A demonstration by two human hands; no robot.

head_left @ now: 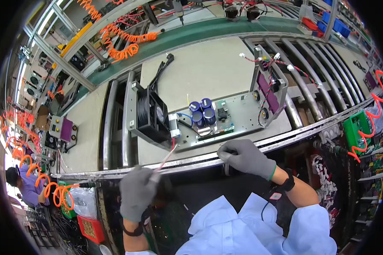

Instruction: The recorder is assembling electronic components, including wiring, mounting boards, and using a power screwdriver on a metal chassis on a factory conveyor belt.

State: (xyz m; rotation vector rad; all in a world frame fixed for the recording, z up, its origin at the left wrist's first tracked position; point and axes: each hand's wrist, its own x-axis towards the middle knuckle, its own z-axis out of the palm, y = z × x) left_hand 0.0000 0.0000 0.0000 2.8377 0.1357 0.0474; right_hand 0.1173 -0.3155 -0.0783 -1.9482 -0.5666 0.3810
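Note:
Both my hands wear grey gloves. My left hand (138, 193), slightly blurred, is closed at the near edge of the line, gripping the end of a pair of red and white wires (167, 158) that run up to the chassis. To the right, my right hand (247, 158) has its fingers curled together over the metal rail; whatever they hold, if anything, is hidden. Just beyond lies an open metal chassis (240, 123). It carries a black fan (151, 112) at its left end, several dark blue capacitors (202, 111), a green circuit board (224, 108) and a purple panel (266, 91) at its right end.
The chassis rests on a pale board (191, 72) over metal rollers (302, 76). A black power cord (159, 74) lies behind the fan. Another unit (63, 128) stands at left. Orange coiled hoses (127, 49) hang behind; a red bin (90, 229) sits lower left, a green bin (356, 131) right.

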